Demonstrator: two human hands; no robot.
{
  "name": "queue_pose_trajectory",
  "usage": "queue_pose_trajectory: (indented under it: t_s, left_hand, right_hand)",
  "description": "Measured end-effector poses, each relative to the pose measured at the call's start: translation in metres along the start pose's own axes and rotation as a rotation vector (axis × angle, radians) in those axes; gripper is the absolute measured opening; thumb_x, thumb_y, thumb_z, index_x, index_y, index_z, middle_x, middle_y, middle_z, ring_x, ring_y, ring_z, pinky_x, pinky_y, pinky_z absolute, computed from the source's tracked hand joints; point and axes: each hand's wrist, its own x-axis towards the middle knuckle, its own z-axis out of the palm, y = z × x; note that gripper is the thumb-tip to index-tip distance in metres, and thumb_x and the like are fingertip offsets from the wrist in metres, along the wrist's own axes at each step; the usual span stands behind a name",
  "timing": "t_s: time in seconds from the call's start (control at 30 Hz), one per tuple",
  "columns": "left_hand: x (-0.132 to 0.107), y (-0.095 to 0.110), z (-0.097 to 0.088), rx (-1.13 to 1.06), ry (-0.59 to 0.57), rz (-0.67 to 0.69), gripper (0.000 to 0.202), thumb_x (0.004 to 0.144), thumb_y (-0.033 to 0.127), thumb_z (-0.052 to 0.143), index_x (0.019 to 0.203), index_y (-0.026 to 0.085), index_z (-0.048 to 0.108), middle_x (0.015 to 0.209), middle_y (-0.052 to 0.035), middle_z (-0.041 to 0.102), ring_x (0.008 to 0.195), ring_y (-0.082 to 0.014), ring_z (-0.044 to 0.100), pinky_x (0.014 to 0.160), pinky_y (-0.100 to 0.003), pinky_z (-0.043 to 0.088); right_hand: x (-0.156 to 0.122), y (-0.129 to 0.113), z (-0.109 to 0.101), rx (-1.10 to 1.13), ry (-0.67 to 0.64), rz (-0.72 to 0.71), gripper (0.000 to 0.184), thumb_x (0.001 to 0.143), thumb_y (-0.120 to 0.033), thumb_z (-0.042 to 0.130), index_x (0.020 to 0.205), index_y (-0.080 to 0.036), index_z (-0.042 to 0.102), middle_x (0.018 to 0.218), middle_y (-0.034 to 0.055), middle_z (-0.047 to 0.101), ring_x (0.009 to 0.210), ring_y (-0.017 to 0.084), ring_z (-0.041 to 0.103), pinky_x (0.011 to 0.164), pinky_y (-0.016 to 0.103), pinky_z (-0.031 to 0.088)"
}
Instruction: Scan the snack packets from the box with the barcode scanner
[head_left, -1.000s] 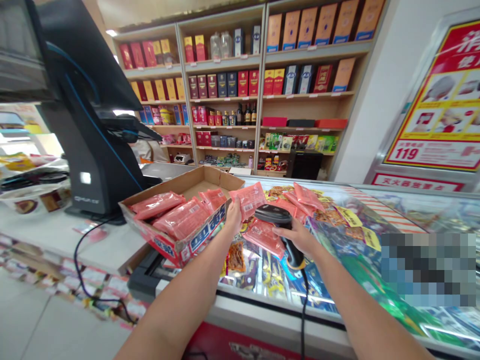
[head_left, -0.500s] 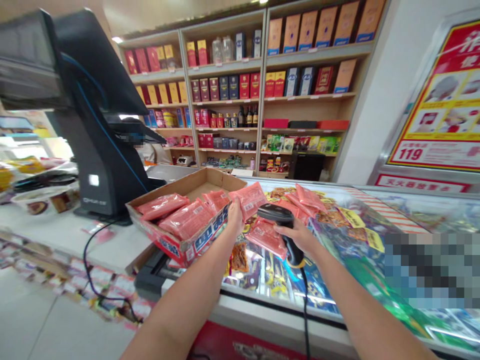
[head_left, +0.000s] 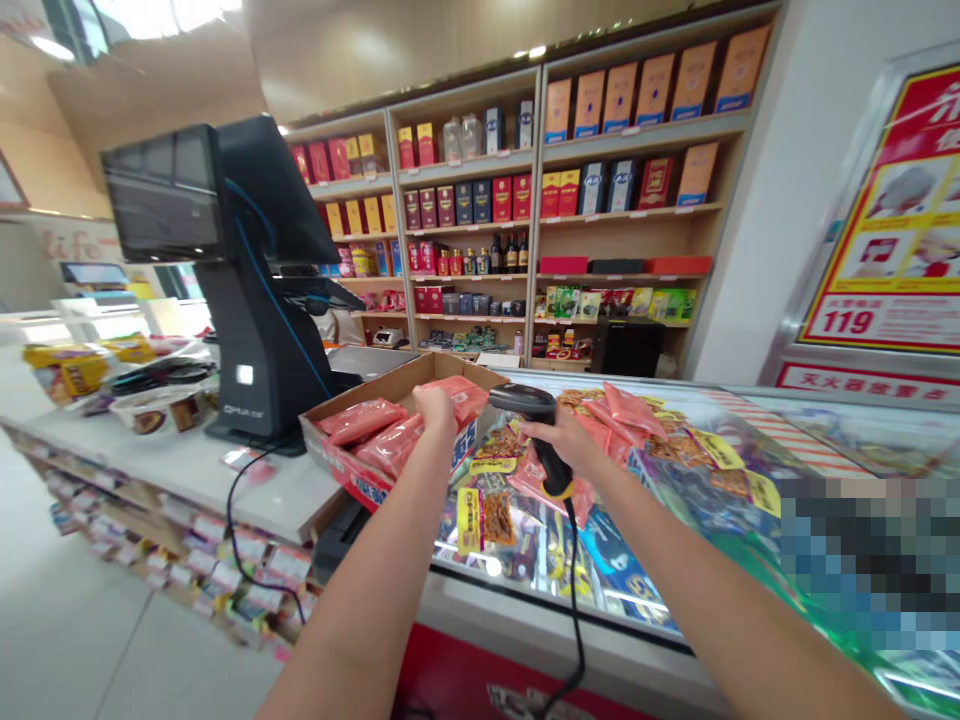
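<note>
My right hand [head_left: 568,440] is wrapped round the grip of a black barcode scanner [head_left: 525,402], whose cable hangs down over the counter's front. My left hand [head_left: 436,408] is closed on a pink snack packet [head_left: 463,394] above the open cardboard box [head_left: 405,377]. Other pink packets [head_left: 365,420] lie inside that box. Beneath the scanner, a pink packet [head_left: 536,482] rests on the glass top, and more pink packets [head_left: 634,410] are piled to the right of my right hand.
A black cash register screen [head_left: 161,195] stands on the white counter [head_left: 292,500] at left. Yellow-labelled snack packets [head_left: 486,520] lie on the glass-topped case [head_left: 517,570]. Shelves of boxed goods [head_left: 472,215] line the back, and a red notice [head_left: 892,220] hangs at right.
The view has turned left and up. My left hand has carried the pink packet left, from beside the scanner to over the box. The scanner has shifted slightly left.
</note>
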Motion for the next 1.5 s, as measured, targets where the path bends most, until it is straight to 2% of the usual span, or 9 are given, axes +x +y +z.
queue_pose_trajectory:
  t_s: [0.17,0.33,0.5,0.67,0.8,0.97,1.13,1.3,1.5]
  left_hand:
    - [-0.018,0.011,-0.01,0.236,0.041,0.325,0.059,0.078,0.004,0.049,0.135,0.014,0.04,0.151,-0.0159,0.035,0.144,-0.0218,0.027,0.12,-0.036,0.016]
    - [-0.056,-0.004,0.005,0.315,-0.247,0.541,0.044,0.081,0.009,0.048,0.124,0.019,0.052,0.144,-0.0116,0.045,0.138,-0.0205,0.037,0.117,-0.038,0.025]
    - [-0.11,-0.05,0.027,0.689,-0.697,0.448,0.034,0.082,0.02,0.056,0.115,0.016,0.058,0.13,-0.0153,0.057,0.126,-0.0244,0.051,0.107,-0.038,0.038]
    - [-0.127,-0.079,0.034,1.222,-0.869,0.172,0.051,0.087,0.039,0.054,0.126,0.007,0.051,0.117,-0.0244,0.065,0.115,-0.0319,0.06,0.096,-0.039,0.043]
    - [-0.118,-0.086,0.029,1.287,-0.944,0.215,0.037,0.092,0.041,0.044,0.104,0.014,0.066,0.106,-0.0182,0.071,0.106,-0.029,0.064,0.089,-0.034,0.044]
    - [-0.109,-0.091,0.026,1.049,-0.875,0.061,0.029,0.086,0.035,0.054,0.068,0.017,0.068,0.065,-0.0046,0.066,0.071,-0.021,0.065,0.064,-0.025,0.04]
    - [-0.109,-0.097,0.025,0.837,-0.835,0.002,0.033,0.073,0.022,0.066,0.044,0.019,0.051,0.042,0.0034,0.044,0.046,-0.0126,0.043,0.053,-0.024,0.032]
    - [-0.104,-0.097,0.023,0.447,-0.58,0.027,0.023,0.076,0.016,0.059,0.055,0.018,0.051,0.053,0.0038,0.05,0.056,-0.0115,0.047,0.058,-0.021,0.036]
    - [-0.101,-0.094,0.023,0.172,-0.355,-0.157,0.017,0.085,0.018,0.047,0.069,0.019,0.046,0.059,0.0057,0.047,0.054,-0.0096,0.047,0.058,-0.02,0.04]
  right_hand:
    - [-0.009,0.008,-0.015,-0.044,0.056,0.022,0.024,0.063,-0.039,0.071,0.066,-0.017,0.061,0.049,0.0002,0.061,0.037,0.013,0.055,0.038,0.024,0.042]
    - [-0.024,0.015,-0.049,0.025,0.219,0.027,0.024,0.062,-0.037,0.073,0.069,-0.018,0.059,0.055,-0.0001,0.063,0.039,0.013,0.055,0.039,0.025,0.041]
    - [-0.038,0.03,-0.089,0.037,0.331,0.1,0.023,0.064,-0.04,0.072,0.063,-0.019,0.061,0.051,0.0018,0.062,0.038,0.014,0.053,0.039,0.027,0.041]
    - [-0.045,0.048,-0.105,0.038,0.343,0.112,0.025,0.065,-0.041,0.072,0.058,-0.02,0.06,0.046,0.0015,0.059,0.039,0.014,0.054,0.041,0.027,0.043]
    - [-0.045,0.051,-0.098,-0.008,0.333,0.138,0.024,0.062,-0.038,0.073,0.059,-0.019,0.059,0.044,-0.0001,0.058,0.037,0.014,0.054,0.039,0.026,0.041]
    - [-0.044,0.052,-0.092,-0.032,0.294,0.171,0.025,0.062,-0.039,0.073,0.059,-0.019,0.058,0.043,-0.001,0.057,0.035,0.013,0.053,0.038,0.026,0.042]
    - [-0.047,0.05,-0.09,0.011,0.256,0.163,0.022,0.064,-0.036,0.074,0.064,-0.02,0.059,0.053,-0.0003,0.061,0.038,0.013,0.055,0.039,0.026,0.044]
    - [-0.049,0.047,-0.091,0.049,0.174,0.169,0.022,0.068,-0.038,0.073,0.071,-0.02,0.061,0.058,0.0007,0.063,0.041,0.013,0.056,0.041,0.026,0.045]
    - [-0.049,0.05,-0.087,0.049,0.107,0.201,0.024,0.068,-0.039,0.074,0.074,-0.02,0.06,0.058,-0.001,0.061,0.039,0.013,0.055,0.039,0.026,0.045]
